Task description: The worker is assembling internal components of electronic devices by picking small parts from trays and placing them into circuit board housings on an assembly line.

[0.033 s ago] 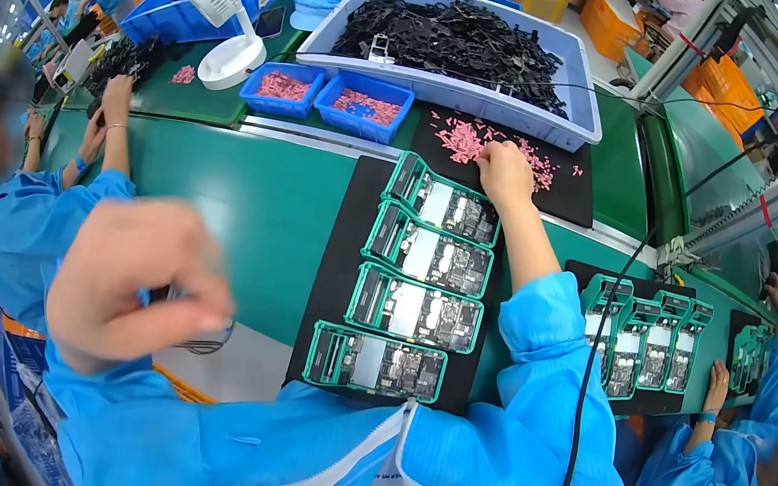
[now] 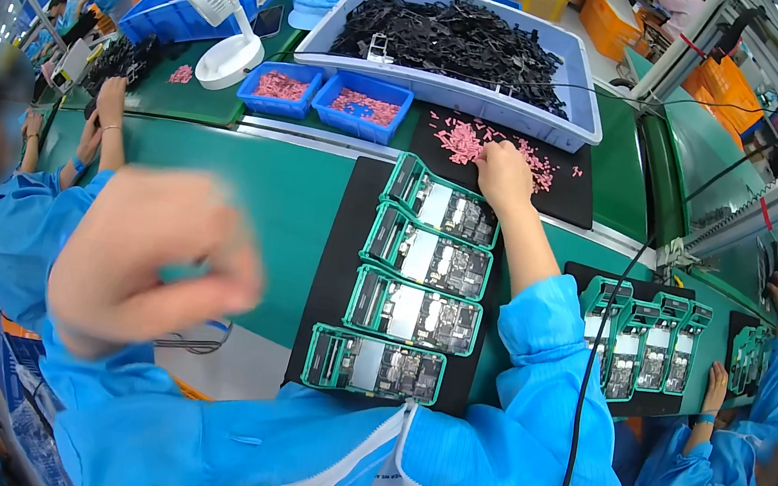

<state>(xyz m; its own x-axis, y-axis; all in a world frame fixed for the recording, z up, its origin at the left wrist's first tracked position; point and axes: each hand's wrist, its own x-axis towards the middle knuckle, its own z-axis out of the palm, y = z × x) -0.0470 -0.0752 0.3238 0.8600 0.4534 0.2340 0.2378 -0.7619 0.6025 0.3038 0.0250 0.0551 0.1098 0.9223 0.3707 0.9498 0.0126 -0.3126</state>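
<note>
My left hand (image 2: 156, 261) is raised close to the camera over the left side of the bench, blurred. Its fingers are curled toward the thumb in a pinch, and whatever may be between the tips is not discernible. My right hand (image 2: 505, 175) reaches forward to a heap of small pink pieces (image 2: 461, 141) on a black mat. Its fingers are bunched together at the heap, with the tips hidden. Just below it, a column of several green-framed trays with circuit boards (image 2: 414, 310) lies on another black mat (image 2: 333, 255); the nearest sits slightly apart.
Two blue bins (image 2: 363, 107) of pink pieces stand behind the boards, beside a white fan (image 2: 226, 59). A large grey-blue tub (image 2: 582, 121) holds black parts. A black cable (image 2: 584, 406) hangs across my right arm. Co-workers sit left and right, with more green-framed boards (image 2: 656, 342) rightward.
My left hand has moved a little to the right and appears larger. The right hand stays at the pink heap, nearly unmoved.
</note>
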